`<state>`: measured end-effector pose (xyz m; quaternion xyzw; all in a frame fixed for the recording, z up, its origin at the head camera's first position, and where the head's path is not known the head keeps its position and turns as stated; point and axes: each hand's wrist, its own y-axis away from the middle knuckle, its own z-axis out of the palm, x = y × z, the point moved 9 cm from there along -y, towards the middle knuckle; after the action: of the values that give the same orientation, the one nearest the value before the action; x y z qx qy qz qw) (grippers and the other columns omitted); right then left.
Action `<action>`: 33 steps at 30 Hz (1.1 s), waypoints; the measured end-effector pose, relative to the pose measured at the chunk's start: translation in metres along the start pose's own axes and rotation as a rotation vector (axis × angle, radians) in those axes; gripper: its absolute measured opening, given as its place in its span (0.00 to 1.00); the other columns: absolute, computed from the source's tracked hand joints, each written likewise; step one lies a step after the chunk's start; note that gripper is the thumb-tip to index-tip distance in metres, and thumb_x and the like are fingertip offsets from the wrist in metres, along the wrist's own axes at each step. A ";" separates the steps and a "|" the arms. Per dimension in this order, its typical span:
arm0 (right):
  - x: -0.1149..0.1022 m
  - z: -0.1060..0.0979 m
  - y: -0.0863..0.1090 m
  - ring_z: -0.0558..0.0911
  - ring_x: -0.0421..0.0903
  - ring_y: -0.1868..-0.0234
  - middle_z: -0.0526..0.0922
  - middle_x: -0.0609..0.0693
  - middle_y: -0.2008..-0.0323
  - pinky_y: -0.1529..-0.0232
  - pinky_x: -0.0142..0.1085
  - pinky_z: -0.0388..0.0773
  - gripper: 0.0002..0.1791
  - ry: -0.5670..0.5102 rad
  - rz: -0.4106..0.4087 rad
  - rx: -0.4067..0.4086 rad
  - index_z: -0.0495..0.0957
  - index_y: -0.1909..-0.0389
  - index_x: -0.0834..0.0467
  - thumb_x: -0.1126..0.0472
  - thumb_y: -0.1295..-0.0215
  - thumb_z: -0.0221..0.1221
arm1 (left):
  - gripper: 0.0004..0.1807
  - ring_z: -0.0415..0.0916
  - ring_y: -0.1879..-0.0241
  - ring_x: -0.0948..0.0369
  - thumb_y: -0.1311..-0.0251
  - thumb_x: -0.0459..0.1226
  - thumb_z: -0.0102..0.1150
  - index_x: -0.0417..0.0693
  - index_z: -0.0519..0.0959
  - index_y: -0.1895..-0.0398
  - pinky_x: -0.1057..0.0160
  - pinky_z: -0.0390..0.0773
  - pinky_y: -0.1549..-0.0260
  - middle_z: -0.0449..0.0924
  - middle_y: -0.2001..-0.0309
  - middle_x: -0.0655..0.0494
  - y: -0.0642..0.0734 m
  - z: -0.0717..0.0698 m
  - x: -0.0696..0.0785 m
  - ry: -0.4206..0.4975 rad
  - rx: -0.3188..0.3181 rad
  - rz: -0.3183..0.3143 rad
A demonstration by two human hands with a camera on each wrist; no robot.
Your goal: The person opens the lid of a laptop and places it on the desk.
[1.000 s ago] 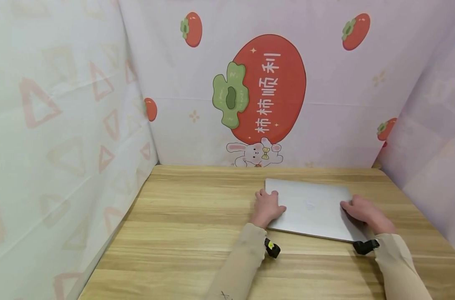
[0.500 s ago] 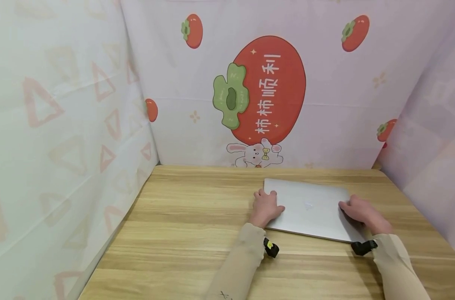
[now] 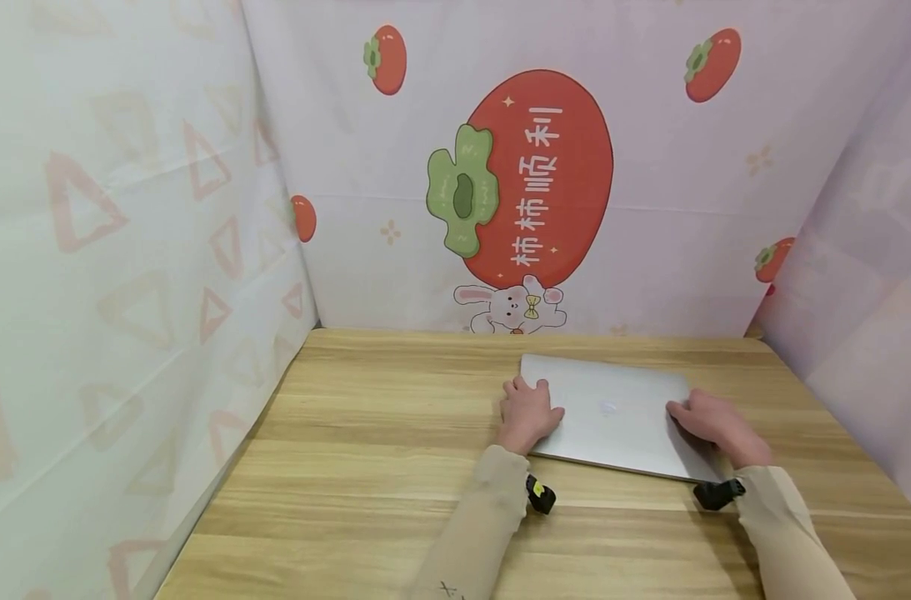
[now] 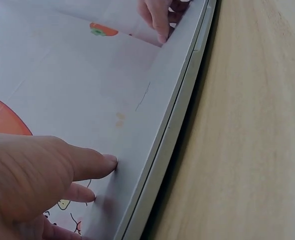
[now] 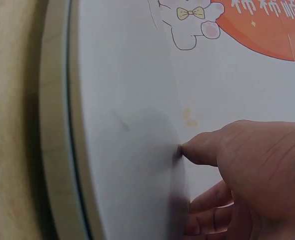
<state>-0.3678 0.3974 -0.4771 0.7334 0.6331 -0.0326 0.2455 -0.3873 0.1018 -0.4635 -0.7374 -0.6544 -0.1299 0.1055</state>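
Persimmon-printed cloth [image 3: 665, 167] behind a wood-grain desk [image 3: 335, 500]. Closed laptop [image 3: 613, 429] right of frame centre; long axis left–right, dipping slightly rightward, one long edge facing frame bottom. Left grip [image 3: 528, 415] and right grip [image 3: 721, 423] hold its short sides. Black wrist camera [image 3: 716, 495] hides the lower-right corner.

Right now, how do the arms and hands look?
The left sleeve and right sleeve are beige, the left with a dark mark. The left hand and right hand are bare. The black left wrist device has a yellow patch; the right wrist device is black.
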 end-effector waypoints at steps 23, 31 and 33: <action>-0.047 0.018 -0.007 0.73 0.48 0.78 0.72 0.57 0.76 0.79 0.37 0.70 0.22 0.038 -0.134 0.072 0.72 0.67 0.68 0.50 0.28 0.47 | 0.27 0.65 0.47 0.45 0.35 0.60 0.52 0.54 0.73 0.42 0.51 0.72 0.61 0.68 0.41 0.37 -0.007 -0.008 -0.031 -0.110 0.027 -0.069; -0.051 0.021 -0.008 0.73 0.48 0.77 0.72 0.56 0.75 0.78 0.37 0.70 0.22 0.018 -0.114 0.055 0.71 0.65 0.67 0.50 0.27 0.47 | 0.28 0.64 0.46 0.44 0.36 0.59 0.53 0.52 0.73 0.42 0.49 0.72 0.58 0.68 0.42 0.36 -0.005 -0.015 -0.037 -0.075 0.013 -0.080; -0.052 0.023 -0.007 0.73 0.47 0.77 0.72 0.56 0.75 0.78 0.37 0.70 0.22 0.014 -0.119 0.052 0.71 0.64 0.68 0.50 0.27 0.47 | 0.27 0.64 0.46 0.44 0.36 0.59 0.53 0.52 0.73 0.43 0.49 0.71 0.59 0.68 0.42 0.36 -0.003 -0.015 -0.040 -0.075 0.017 -0.086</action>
<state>-0.3787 0.3408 -0.4808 0.7007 0.6763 -0.0584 0.2195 -0.3953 0.0603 -0.4627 -0.7121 -0.6899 -0.1012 0.0818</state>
